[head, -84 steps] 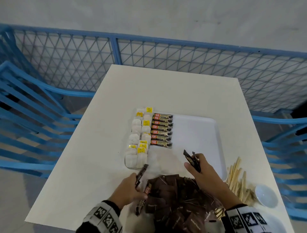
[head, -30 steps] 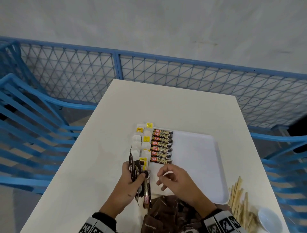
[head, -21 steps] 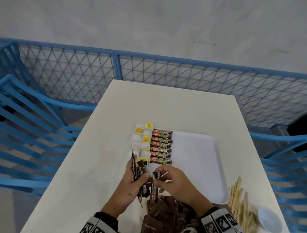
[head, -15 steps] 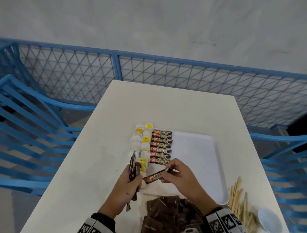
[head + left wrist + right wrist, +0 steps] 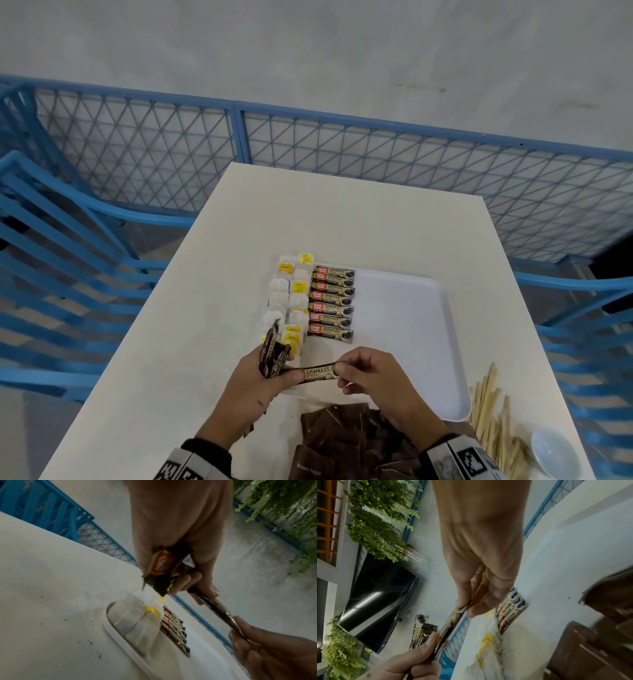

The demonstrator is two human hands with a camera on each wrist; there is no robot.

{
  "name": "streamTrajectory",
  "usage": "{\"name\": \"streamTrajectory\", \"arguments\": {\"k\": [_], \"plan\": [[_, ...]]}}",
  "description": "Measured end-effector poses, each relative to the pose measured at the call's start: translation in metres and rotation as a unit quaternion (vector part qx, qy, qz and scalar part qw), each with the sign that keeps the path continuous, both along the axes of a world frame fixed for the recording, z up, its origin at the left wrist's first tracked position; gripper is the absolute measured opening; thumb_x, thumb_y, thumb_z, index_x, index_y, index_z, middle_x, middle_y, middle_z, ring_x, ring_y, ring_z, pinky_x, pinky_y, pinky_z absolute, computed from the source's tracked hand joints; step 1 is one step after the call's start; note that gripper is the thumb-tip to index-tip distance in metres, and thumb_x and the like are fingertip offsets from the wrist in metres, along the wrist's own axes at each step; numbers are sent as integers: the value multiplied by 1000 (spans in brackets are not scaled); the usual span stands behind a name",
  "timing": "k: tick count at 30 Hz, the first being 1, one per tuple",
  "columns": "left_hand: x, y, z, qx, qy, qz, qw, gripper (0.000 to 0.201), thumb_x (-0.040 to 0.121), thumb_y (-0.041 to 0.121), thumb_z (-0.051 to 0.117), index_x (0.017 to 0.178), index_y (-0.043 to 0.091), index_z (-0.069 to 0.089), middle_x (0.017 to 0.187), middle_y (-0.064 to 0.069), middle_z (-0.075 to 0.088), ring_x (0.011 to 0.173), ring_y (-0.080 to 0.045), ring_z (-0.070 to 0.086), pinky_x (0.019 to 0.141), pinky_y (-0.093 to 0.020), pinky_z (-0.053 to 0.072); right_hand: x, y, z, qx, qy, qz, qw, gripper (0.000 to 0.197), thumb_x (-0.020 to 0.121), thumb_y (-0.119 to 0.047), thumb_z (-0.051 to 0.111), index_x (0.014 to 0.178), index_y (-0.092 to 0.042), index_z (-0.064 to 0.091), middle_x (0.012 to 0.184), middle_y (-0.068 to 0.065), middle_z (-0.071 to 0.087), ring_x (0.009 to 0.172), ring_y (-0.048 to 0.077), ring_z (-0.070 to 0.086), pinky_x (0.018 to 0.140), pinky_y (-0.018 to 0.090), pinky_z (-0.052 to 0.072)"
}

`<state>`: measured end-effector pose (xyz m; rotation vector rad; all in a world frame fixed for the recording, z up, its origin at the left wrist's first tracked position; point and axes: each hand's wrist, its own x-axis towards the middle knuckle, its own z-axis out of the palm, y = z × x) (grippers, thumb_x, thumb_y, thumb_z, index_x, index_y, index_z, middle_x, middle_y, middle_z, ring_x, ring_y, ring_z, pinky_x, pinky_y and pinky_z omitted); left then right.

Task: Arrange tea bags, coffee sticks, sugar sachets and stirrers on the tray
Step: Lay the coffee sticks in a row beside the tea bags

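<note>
Over the tray's (image 5: pixel 448 346) near edge, a coffee stick (image 5: pixel 318 372) is being stretched level, right hand (image 5: pixel 368 380) pinching one end, left hand (image 5: pixel 255 389) pinching the other while gripping spare sticks (image 5: pixel 273 354); I'd be sliding it in just below the stick row (image 5: pixel 331 303), label up, ends matching, clear of the tea bags (image 5: pixel 287 298)

- I'm getting soft, even daylight in the head view, with edges bowing outward.
- Both wrist views are running dimmer, grainy, heavily warped.
</note>
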<state>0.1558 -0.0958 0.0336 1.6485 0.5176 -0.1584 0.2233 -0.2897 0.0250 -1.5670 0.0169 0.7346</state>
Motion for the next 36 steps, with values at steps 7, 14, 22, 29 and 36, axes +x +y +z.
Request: {"name": "streamTrajectory", "arguments": {"k": [7,14,22,29,36], "plan": [[-5,10,-8,-4,2,-10,1000,6,85,6,65,86,10,60,42,6,46,41,-5,37,43,-16,34,8,1,-14,-73,-42,58,995,10,86,-6,63,80,-13,68,72,-2,69,60,5,57,56,16,45],[-3,19,-13,-55,11,25,998,18,88,23,63,93,7,57,52,1,45,50,-11,40,53,-22,37,33,-13,-34,-149,-23,-37,988,4,85,-9,65,87,-7,67,70,-1,68,58,11,56,47,9,39],[-1,17,-8,-192,39,75,978,18,88,24,61,95,9,56,58,-3,47,53,-16,42,58,-29,32,54,-3,-55,-231,-25,-72,970,12,78,-15,73,81,-8,64,68,5,66,56,12,53,57,20,43],[4,14,-8,-281,48,84,955,34,69,16,57,100,3,52,63,-5,50,47,-14,46,45,-22,40,55,7,-61,-281,-67,-72,955,11,81,-19,71,80,-11,63,76,-4,63,70,9,54,56,18,38],[4,9,-9,-296,58,61,951,11,91,4,41,99,2,49,69,-7,49,50,-14,51,46,-23,43,53,9,-61,-295,-89,-77,948,14,82,-20,69,81,-12,57,87,5,64,71,10,52,54,14,35]]}}
